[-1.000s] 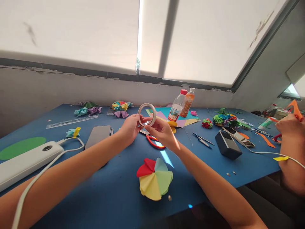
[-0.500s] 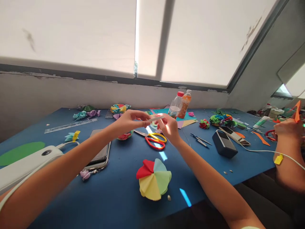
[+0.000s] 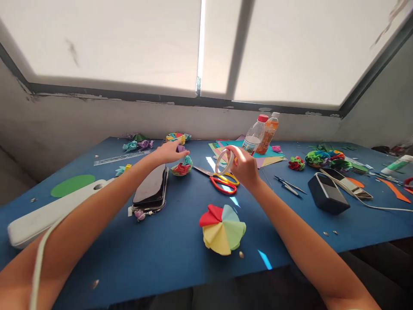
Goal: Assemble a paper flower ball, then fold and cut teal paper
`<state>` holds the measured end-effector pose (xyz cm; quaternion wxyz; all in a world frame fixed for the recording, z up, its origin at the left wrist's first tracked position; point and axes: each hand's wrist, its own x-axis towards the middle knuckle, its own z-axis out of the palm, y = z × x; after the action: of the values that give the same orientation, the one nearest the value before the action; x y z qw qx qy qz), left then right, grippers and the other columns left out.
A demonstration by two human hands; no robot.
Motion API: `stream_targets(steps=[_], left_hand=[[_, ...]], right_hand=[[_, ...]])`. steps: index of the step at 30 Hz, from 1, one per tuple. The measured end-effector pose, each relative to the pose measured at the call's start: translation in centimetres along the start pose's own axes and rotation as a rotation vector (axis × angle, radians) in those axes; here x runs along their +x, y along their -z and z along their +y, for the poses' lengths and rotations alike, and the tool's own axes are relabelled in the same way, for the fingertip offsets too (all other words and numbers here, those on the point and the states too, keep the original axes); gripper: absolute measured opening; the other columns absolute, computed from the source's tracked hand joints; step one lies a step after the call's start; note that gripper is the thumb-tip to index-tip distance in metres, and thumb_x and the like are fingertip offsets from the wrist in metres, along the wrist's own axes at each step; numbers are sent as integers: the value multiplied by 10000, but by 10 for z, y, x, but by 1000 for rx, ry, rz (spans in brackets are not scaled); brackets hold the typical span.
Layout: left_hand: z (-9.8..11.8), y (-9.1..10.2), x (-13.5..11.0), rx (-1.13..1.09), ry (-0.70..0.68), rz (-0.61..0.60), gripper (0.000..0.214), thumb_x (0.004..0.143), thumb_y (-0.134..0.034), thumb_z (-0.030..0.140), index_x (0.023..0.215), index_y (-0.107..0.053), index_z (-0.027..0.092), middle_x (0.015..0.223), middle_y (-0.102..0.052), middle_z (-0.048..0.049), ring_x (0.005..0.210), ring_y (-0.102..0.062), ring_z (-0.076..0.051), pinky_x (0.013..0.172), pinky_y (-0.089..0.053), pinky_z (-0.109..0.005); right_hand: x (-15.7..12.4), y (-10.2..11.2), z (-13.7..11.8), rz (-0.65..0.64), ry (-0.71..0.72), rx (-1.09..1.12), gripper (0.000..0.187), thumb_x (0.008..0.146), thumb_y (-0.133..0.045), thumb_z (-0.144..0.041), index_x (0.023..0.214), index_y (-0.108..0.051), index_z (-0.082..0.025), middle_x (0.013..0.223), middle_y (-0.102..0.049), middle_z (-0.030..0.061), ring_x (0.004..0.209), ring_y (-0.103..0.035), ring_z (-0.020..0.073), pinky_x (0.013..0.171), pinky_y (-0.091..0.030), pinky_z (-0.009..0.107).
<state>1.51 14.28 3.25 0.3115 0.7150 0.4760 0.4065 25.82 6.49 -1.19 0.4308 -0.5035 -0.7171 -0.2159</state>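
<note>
In my right hand (image 3: 243, 165) is a white roll of tape (image 3: 217, 165), pinched at its edge and held upright above the scissors. The scissors (image 3: 224, 184), with red and yellow handles, lie on the table below it. My left hand (image 3: 169, 153) reaches forward with thumb and fingers apart, over a purple paper piece (image 3: 181, 148) and just behind a red and teal paper flower (image 3: 182, 167). Past its fingertips sits a multicoloured paper flower (image 3: 177, 137). Nearer me lies a round folded-paper piece (image 3: 223, 230) in red, yellow, green and light blue.
Two bottles, one with a red cap (image 3: 254, 135), stand on coloured paper sheets (image 3: 211, 148) at the back. A phone (image 3: 151, 187) and a white power bank (image 3: 58, 211) lie left. Right are pens (image 3: 288, 186), a dark box-shaped device (image 3: 327, 193) and more paper flowers (image 3: 318, 158).
My hands have come apart. The left has moved away toward the back flowers, while the right keeps the tape roll, now turned ring-side toward me. The view has shifted left.
</note>
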Motion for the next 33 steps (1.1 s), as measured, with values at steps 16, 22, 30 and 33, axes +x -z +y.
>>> stream_targets(steps=[16, 22, 30, 33], left_hand=[[4, 6, -6, 669, 20, -401, 667, 628, -644, 638, 1117, -645, 186, 1236, -638, -134, 1077, -602, -315, 846, -461, -314], [17, 9, -10, 647, -28, -329, 551, 810, -453, 590, 1128, -621, 172, 1153, -662, -119, 1045, -600, -284, 874, -447, -341], [28, -1, -18, 221, -179, -466, 446, 841, -478, 530, 1058, -675, 195, 1143, -678, -58, 1078, -593, -217, 915, -447, -296], [40, -5, -27, -116, -206, -644, 369, 847, -528, 497, 884, -706, 177, 942, -702, -51, 937, -618, -186, 888, -439, -297]], right_hand=[[-10, -9, -14, -47, 138, 58, 235, 914, -472, -243, 1074, -631, -177, 935, -737, 82, 805, -691, 194, 654, -508, 271], [-11, -9, -13, -22, 153, 84, 250, 923, -473, -242, 1102, -629, -162, 957, -741, 82, 752, -699, 179, 639, -513, 265], [-10, -5, -20, 103, 221, 321, 267, 938, -498, -241, 1166, -632, -205, 1039, -735, 67, 867, -708, 169, 756, -555, 264], [-10, -3, -19, 112, 237, 371, 283, 936, -506, -260, 1187, -631, -224, 1056, -730, 63, 932, -699, 186, 786, -564, 296]])
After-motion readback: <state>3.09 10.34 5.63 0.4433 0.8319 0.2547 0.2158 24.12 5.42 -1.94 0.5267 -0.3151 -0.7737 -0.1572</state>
